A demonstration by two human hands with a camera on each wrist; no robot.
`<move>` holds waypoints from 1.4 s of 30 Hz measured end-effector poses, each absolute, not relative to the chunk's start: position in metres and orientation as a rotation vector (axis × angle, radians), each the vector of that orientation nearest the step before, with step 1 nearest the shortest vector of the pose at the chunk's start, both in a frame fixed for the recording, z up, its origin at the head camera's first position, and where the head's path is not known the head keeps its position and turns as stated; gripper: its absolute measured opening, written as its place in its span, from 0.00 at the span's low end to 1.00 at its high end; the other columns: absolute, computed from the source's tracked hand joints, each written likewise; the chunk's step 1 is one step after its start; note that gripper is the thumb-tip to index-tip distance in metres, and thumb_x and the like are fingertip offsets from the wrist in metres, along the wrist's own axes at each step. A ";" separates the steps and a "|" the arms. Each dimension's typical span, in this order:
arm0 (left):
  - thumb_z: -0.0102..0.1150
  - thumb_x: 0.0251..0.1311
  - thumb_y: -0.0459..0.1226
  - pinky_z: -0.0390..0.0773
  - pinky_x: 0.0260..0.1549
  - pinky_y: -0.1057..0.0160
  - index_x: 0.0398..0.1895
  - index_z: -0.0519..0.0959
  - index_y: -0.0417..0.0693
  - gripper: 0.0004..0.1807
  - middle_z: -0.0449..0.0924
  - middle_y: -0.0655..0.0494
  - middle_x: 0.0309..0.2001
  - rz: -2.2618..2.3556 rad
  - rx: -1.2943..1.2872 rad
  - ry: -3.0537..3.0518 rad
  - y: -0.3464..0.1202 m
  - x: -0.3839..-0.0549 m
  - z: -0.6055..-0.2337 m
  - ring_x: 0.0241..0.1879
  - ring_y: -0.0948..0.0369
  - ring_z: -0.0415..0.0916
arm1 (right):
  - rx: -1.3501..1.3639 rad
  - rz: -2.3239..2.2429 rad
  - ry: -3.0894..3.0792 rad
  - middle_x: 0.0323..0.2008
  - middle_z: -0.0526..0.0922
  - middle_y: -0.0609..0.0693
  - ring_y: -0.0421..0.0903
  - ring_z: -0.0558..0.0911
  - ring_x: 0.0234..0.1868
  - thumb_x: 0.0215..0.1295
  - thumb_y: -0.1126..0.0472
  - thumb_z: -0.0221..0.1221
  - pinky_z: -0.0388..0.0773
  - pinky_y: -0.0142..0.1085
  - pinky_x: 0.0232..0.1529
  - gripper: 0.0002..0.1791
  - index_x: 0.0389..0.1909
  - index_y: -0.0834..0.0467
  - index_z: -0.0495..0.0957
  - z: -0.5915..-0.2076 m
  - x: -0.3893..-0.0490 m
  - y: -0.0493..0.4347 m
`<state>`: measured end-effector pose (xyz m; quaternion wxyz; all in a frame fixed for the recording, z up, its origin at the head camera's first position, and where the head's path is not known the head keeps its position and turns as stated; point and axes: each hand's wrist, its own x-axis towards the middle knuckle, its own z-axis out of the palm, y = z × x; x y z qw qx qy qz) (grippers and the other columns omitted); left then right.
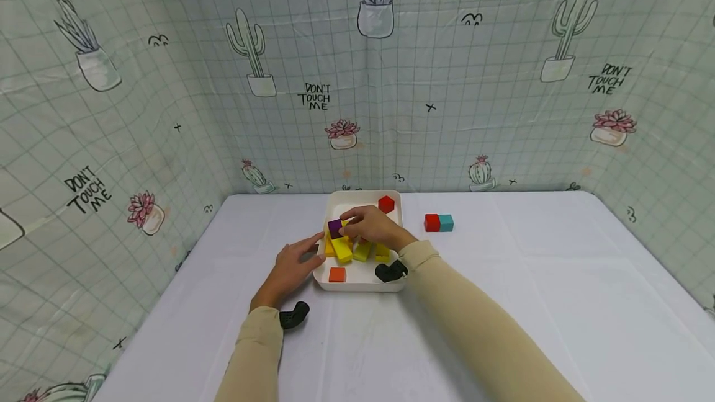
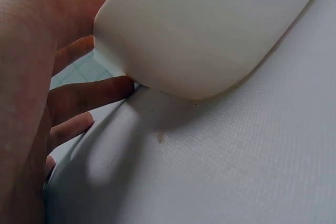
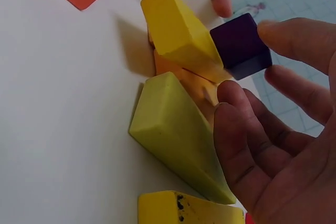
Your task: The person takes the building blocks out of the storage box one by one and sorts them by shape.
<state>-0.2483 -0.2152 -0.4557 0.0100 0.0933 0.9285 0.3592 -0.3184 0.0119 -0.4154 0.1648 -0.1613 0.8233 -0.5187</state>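
Purple cube (image 1: 335,229) sitting near left edge of tray (image 1: 357,287), just beside yellow block (image 3: 184,32); your right hand (image 1: 373,226) pinching it, presumably for finer control. Your left hand (image 1: 290,268) resting spread fingers against same edge, probably steadying tray.

The right hand (image 3: 294,177) pinches a purple cube (image 3: 239,44).

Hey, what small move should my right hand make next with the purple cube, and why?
I'd probably lift the purple cube clear of the white tray: the right hand has it at its fingertips, close to a yellow block, and a red cube and teal cube sit together outside, perhaps as its group.
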 end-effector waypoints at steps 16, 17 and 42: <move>0.55 0.69 0.49 0.32 0.73 0.38 0.77 0.64 0.61 0.33 0.73 0.48 0.68 1.145 0.305 2.883 -0.217 -0.252 -0.458 0.73 0.46 0.59 | -0.495 -1.447 2.386 0.51 0.83 0.55 0.50 0.83 0.42 0.67 0.55 0.65 0.84 0.36 0.42 0.24 0.62 0.57 0.78 -0.422 -0.321 0.008; 0.55 0.69 0.49 0.32 0.73 0.38 0.77 0.64 0.61 0.33 0.73 0.48 0.68 1.147 0.306 2.883 -0.217 -0.252 -0.458 0.72 0.46 0.59 | -0.492 -1.444 2.391 0.51 0.83 0.55 0.50 0.83 0.42 0.67 0.55 0.65 0.84 0.36 0.42 0.23 0.61 0.57 0.79 -0.422 -0.321 0.008; 0.55 0.69 0.49 0.34 0.73 0.39 0.76 0.65 0.61 0.32 0.73 0.47 0.68 1.129 0.265 2.902 -0.213 -0.249 -0.460 0.72 0.46 0.60 | -0.354 -1.775 2.260 0.51 0.81 0.59 0.56 0.84 0.48 0.68 0.59 0.63 0.84 0.41 0.48 0.21 0.58 0.62 0.75 -0.413 -0.312 0.035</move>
